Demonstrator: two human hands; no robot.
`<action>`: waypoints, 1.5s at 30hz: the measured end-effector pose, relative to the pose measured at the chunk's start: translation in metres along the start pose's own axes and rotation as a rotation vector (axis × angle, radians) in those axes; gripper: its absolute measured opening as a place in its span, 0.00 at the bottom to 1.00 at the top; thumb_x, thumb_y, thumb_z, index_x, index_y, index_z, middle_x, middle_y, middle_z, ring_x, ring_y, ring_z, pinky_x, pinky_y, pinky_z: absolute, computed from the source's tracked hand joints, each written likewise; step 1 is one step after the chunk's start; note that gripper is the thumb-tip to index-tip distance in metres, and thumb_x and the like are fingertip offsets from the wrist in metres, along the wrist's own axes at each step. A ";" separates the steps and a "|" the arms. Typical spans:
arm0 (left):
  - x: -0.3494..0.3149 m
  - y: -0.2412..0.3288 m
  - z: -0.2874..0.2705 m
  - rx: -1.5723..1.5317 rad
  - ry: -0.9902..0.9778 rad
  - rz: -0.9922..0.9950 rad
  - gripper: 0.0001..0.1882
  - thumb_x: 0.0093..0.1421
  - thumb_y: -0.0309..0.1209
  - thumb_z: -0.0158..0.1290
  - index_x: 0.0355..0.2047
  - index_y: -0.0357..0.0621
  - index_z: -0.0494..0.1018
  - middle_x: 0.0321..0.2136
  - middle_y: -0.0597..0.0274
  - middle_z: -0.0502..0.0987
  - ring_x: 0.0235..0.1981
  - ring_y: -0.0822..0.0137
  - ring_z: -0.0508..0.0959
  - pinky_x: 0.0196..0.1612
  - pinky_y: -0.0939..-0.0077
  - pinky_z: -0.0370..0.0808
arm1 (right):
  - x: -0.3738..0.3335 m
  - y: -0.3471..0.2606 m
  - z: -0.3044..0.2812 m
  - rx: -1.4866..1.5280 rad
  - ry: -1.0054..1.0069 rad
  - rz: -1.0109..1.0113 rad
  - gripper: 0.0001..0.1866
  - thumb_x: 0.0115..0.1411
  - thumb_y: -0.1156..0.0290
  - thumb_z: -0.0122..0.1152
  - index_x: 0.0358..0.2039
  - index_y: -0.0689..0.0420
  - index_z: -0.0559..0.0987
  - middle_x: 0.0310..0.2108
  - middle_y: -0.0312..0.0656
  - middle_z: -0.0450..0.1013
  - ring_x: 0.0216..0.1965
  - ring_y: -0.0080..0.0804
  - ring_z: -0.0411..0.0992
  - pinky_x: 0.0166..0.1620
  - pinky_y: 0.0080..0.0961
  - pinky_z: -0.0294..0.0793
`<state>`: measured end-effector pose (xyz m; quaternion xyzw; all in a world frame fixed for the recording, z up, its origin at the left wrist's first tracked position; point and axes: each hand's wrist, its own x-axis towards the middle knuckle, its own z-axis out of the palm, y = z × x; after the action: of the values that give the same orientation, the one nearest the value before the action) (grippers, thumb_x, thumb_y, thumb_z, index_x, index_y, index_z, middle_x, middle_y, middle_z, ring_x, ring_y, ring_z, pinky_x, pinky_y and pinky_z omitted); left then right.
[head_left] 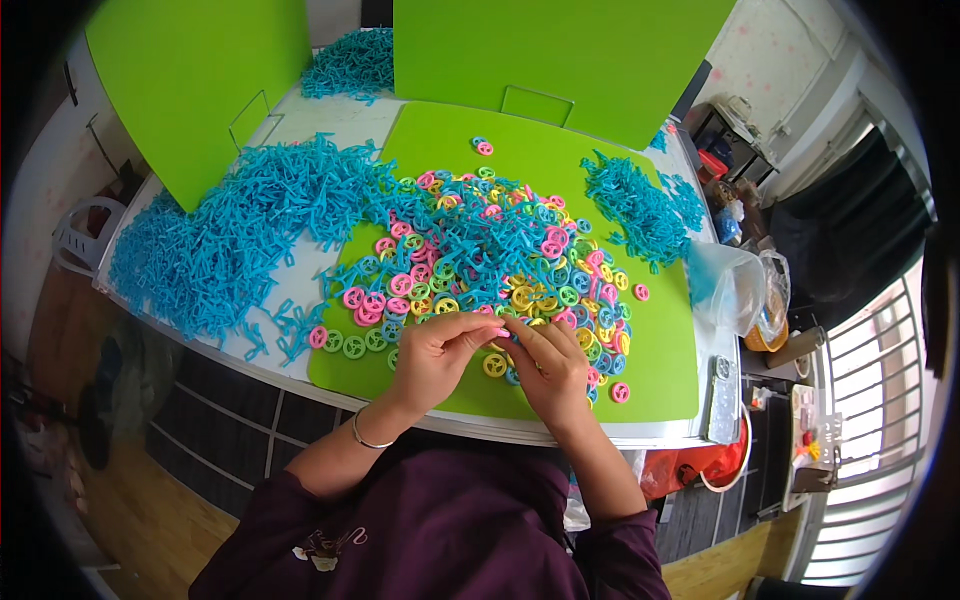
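**Hands at the near edge of the wheel pile**

Left hand (437, 352) and right hand (548, 362) brought together over the near part of the green mat (655, 370), fingertips touching. Fingers (470, 325) of both hands curled and pinched around a small piece at the meeting point; piece too small and too covered to identify. Yellow wheel (494, 365) lying flat on the mat just below the fingertips. Pile of pink, green, yellow and blue wheels (480, 260) spread just beyond the hands. Heap of blue plastic sticks (230, 235) on the worktop (330, 120), far left. Clear plastic bag (728, 285) at right.
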<state>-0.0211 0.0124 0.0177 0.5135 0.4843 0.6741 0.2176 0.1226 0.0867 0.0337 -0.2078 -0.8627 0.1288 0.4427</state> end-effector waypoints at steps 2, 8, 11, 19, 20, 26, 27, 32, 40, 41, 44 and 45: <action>0.000 0.010 0.001 -0.033 -0.060 -0.105 0.08 0.61 0.26 0.52 0.40 0.39 0.77 0.27 0.66 0.79 0.18 0.85 0.71 0.15 0.91 0.61 | 0.000 0.003 -0.002 -0.022 0.016 -0.028 0.18 0.42 0.80 0.68 0.38 0.57 0.81 0.23 0.37 0.71 0.25 0.32 0.67 0.28 0.26 0.66; 0.001 0.020 -0.032 0.551 0.090 0.251 0.13 0.54 0.25 0.57 0.42 0.41 0.76 0.37 0.58 0.76 0.33 0.63 0.74 0.40 0.72 0.71 | -0.004 -0.008 -0.032 -0.144 0.071 -0.042 0.17 0.41 0.81 0.68 0.36 0.56 0.81 0.28 0.39 0.73 0.29 0.33 0.70 0.33 0.26 0.68; -0.008 0.021 -0.061 0.751 -0.002 0.115 0.15 0.50 0.25 0.60 0.40 0.44 0.77 0.36 0.60 0.74 0.38 0.60 0.73 0.44 0.70 0.69 | -0.028 -0.024 -0.078 -0.035 -0.041 0.204 0.16 0.42 0.80 0.69 0.35 0.56 0.82 0.28 0.40 0.73 0.29 0.32 0.70 0.33 0.26 0.68; -0.025 0.022 -0.076 0.788 -0.179 -0.020 0.18 0.43 0.31 0.66 0.37 0.46 0.77 0.35 0.61 0.70 0.41 0.59 0.71 0.44 0.69 0.68 | -0.086 -0.030 -0.178 -0.306 -0.700 0.468 0.19 0.44 0.69 0.71 0.38 0.57 0.80 0.33 0.43 0.76 0.35 0.39 0.72 0.39 0.30 0.72; -0.025 0.017 -0.071 0.802 -0.134 0.017 0.18 0.43 0.33 0.66 0.35 0.46 0.76 0.34 0.61 0.70 0.40 0.59 0.71 0.44 0.69 0.68 | -0.088 -0.031 -0.178 -0.332 -0.694 0.439 0.20 0.44 0.67 0.70 0.39 0.57 0.80 0.34 0.43 0.76 0.37 0.40 0.72 0.40 0.32 0.72; -0.020 0.007 -0.039 0.990 -0.116 0.105 0.17 0.44 0.41 0.65 0.25 0.45 0.72 0.28 0.62 0.67 0.35 0.59 0.69 0.38 0.65 0.66 | -0.050 -0.036 -0.134 -0.083 -0.539 0.365 0.20 0.45 0.69 0.70 0.41 0.57 0.79 0.35 0.43 0.76 0.38 0.41 0.73 0.41 0.33 0.72; -0.022 0.004 -0.037 1.016 -0.126 0.109 0.17 0.44 0.42 0.65 0.23 0.45 0.71 0.27 0.62 0.66 0.34 0.60 0.69 0.37 0.64 0.65 | -0.043 -0.035 -0.121 -0.026 -0.502 0.302 0.20 0.45 0.70 0.69 0.41 0.57 0.79 0.34 0.43 0.76 0.38 0.41 0.73 0.41 0.33 0.72; -0.011 0.007 -0.039 0.982 -0.061 0.107 0.11 0.49 0.32 0.61 0.27 0.40 0.73 0.28 0.58 0.69 0.34 0.56 0.70 0.39 0.65 0.67 | -0.013 -0.026 -0.054 0.005 -0.361 0.154 0.20 0.47 0.73 0.67 0.44 0.54 0.78 0.37 0.41 0.75 0.38 0.39 0.73 0.40 0.32 0.72; -0.004 0.012 -0.022 0.707 -0.210 0.155 0.10 0.52 0.31 0.59 0.30 0.40 0.73 0.28 0.58 0.69 0.34 0.57 0.70 0.38 0.64 0.68 | 0.012 -0.005 -0.001 -0.312 -0.195 -0.250 0.23 0.45 0.74 0.63 0.45 0.51 0.77 0.36 0.34 0.73 0.43 0.34 0.69 0.50 0.35 0.64; -0.003 0.015 -0.023 0.706 -0.208 0.153 0.10 0.52 0.31 0.59 0.30 0.40 0.73 0.28 0.58 0.69 0.34 0.57 0.70 0.38 0.64 0.68 | 0.011 0.000 -0.003 -0.311 -0.198 -0.252 0.23 0.45 0.74 0.63 0.45 0.51 0.77 0.36 0.34 0.73 0.43 0.34 0.69 0.50 0.35 0.64; -0.004 0.024 -0.029 0.733 -0.177 0.144 0.13 0.50 0.33 0.61 0.32 0.40 0.73 0.29 0.58 0.71 0.36 0.57 0.72 0.39 0.66 0.69 | 0.009 0.004 -0.009 -0.291 -0.119 -0.045 0.17 0.46 0.73 0.67 0.39 0.55 0.79 0.27 0.36 0.73 0.33 0.33 0.69 0.39 0.32 0.65; -0.010 0.022 -0.034 0.800 -0.201 0.115 0.14 0.49 0.34 0.62 0.33 0.40 0.73 0.30 0.58 0.71 0.36 0.57 0.72 0.40 0.66 0.69 | 0.006 0.007 -0.010 -0.292 -0.119 -0.043 0.17 0.46 0.73 0.67 0.39 0.55 0.79 0.27 0.36 0.73 0.33 0.33 0.69 0.39 0.32 0.65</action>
<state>-0.0439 -0.0195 0.0320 0.6469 0.6551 0.3902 0.0092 0.1292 0.0966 0.0410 -0.2437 -0.9011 0.0044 0.3585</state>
